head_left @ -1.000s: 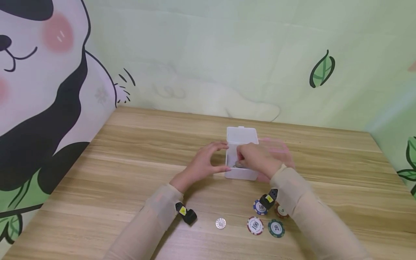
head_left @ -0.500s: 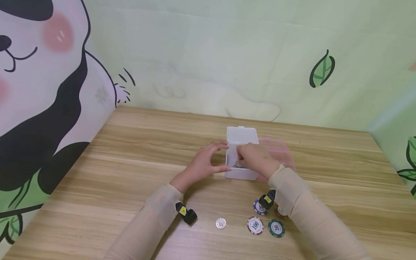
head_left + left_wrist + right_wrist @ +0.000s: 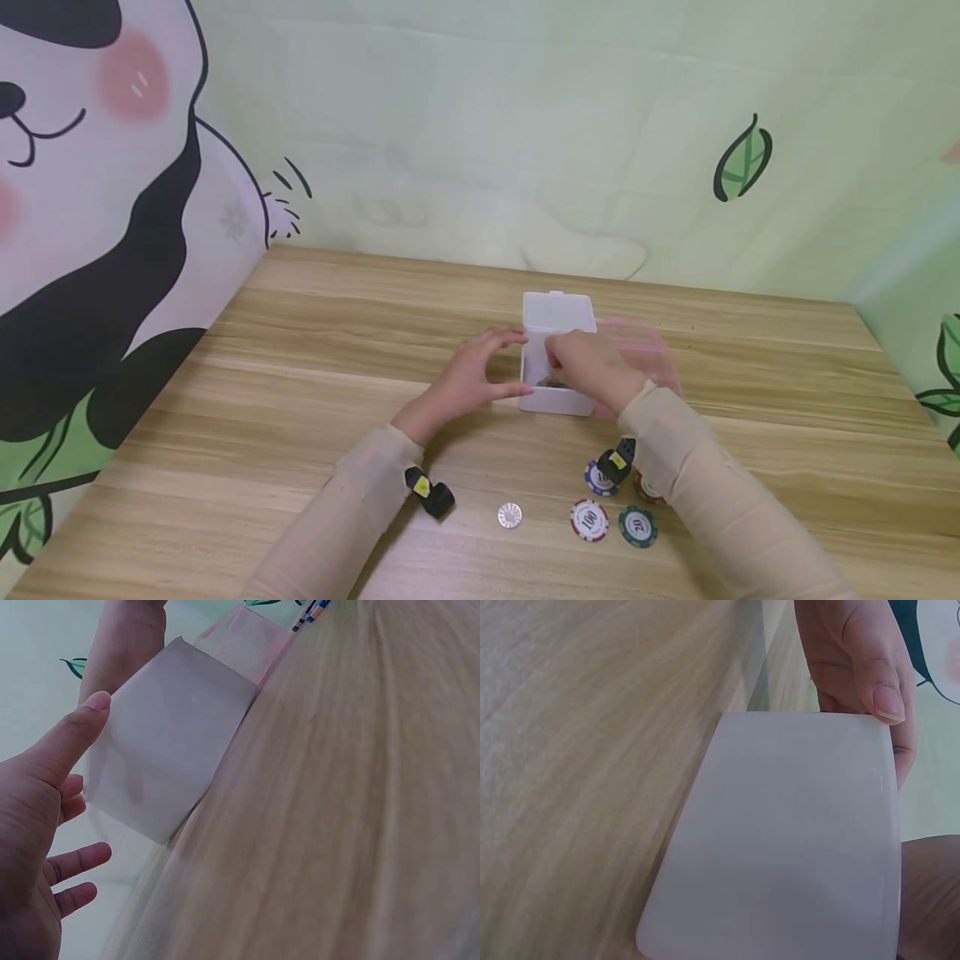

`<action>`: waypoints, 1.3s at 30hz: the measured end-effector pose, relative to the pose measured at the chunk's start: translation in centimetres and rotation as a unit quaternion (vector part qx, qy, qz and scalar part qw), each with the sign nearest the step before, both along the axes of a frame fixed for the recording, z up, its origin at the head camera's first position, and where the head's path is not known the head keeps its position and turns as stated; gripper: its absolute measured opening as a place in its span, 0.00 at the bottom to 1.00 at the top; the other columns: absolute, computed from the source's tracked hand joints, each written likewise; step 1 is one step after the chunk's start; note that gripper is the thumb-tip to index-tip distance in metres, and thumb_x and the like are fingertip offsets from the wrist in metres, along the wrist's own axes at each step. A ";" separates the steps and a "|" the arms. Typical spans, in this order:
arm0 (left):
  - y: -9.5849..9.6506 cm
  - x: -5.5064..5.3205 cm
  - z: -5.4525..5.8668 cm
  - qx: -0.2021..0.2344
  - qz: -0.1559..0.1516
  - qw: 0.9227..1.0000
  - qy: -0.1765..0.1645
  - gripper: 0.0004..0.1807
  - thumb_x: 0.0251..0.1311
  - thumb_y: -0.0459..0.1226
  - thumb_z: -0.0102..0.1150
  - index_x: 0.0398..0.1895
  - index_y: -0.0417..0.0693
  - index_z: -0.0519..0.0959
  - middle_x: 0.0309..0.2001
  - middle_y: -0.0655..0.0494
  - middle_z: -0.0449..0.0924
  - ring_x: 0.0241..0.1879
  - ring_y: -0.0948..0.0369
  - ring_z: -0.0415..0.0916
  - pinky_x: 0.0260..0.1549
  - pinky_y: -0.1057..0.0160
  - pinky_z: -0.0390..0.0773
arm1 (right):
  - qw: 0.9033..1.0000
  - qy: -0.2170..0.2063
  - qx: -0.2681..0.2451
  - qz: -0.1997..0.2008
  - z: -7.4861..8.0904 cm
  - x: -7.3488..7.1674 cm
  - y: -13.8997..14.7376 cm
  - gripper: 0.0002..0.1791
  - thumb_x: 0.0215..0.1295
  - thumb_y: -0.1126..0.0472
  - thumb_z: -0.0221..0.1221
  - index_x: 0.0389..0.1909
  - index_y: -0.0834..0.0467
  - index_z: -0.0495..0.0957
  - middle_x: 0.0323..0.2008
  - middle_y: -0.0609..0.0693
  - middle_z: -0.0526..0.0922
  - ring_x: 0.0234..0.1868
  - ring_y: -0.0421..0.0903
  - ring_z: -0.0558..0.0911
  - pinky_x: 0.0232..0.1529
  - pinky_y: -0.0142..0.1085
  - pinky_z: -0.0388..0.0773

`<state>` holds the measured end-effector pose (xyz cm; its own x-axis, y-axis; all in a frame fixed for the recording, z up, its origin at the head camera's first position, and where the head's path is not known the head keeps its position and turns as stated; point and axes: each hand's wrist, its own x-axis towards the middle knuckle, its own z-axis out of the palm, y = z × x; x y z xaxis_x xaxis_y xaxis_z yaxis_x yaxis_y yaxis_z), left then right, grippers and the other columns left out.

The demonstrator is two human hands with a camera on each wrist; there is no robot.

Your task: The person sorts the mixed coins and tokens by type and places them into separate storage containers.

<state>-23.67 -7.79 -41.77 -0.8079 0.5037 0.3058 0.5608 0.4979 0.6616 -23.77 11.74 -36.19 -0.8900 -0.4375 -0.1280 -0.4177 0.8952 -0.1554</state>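
A white plastic box (image 3: pixel 557 402) stands on the table with its lid (image 3: pixel 558 312) flipped up at the back. My left hand (image 3: pixel 477 369) spans its left side, thumb at the front corner and fingertips near the back one. In the left wrist view, the thumb (image 3: pixel 96 705) presses the box's top edge. My right hand (image 3: pixel 588 362) reaches inside with curled fingers, beside small silvery pieces (image 3: pixel 551 381) at the bottom. The box wall hides those fingertips in the right wrist view; I cannot tell whether they hold a piece.
A translucent pink box (image 3: pixel 645 354) sits right of the white one. Nearer lie a silver coin (image 3: pixel 510 516) and poker chips: red-and-white 100 (image 3: pixel 589 521), green 20 (image 3: pixel 638 527), blue (image 3: pixel 597 478) and a brown-red one (image 3: pixel 647 488) partly under the right sleeve.
The silvery piece at my right fingertips stood higher half a second ago and now shows lower in the box. My left hand, the box and the chips have stayed put.
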 end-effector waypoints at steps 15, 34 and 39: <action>0.1 0.0 0.0 0.004 -0.001 1.000 -0.003 0.36 0.47 0.47 0.73 0.60 0.48 0.73 0.67 0.54 0.70 0.68 0.54 0.65 0.68 0.49 0.63 | 0.999 0.005 -0.037 0.009 0.4 0.5 0.3 0.04 0.63 0.61 0.60 0.31 0.57 0.77 0.25 0.48 0.80 0.25 0.43 0.73 0.27 0.31 0.69; 0.0 -0.1 -0.1 0.009 -0.002 1.000 -0.005 0.36 0.48 0.47 0.73 0.61 0.47 0.72 0.67 0.53 0.70 0.65 0.53 0.68 0.65 0.49 0.68 | 0.995 0.044 -0.084 0.024 2.7 3.8 0.3 0.06 0.63 0.58 0.61 0.36 0.58 0.79 0.32 0.49 0.85 0.29 0.41 0.78 0.32 0.33 0.77; 0.0 -0.1 -0.3 0.010 -0.003 1.000 -0.003 0.35 0.48 0.46 0.73 0.60 0.47 0.73 0.66 0.53 0.70 0.66 0.53 0.67 0.65 0.51 0.68 | 0.992 0.058 -0.101 0.053 3.0 5.1 0.1 0.04 0.62 0.60 0.61 0.33 0.57 0.79 0.28 0.47 0.83 0.27 0.39 0.77 0.29 0.30 0.76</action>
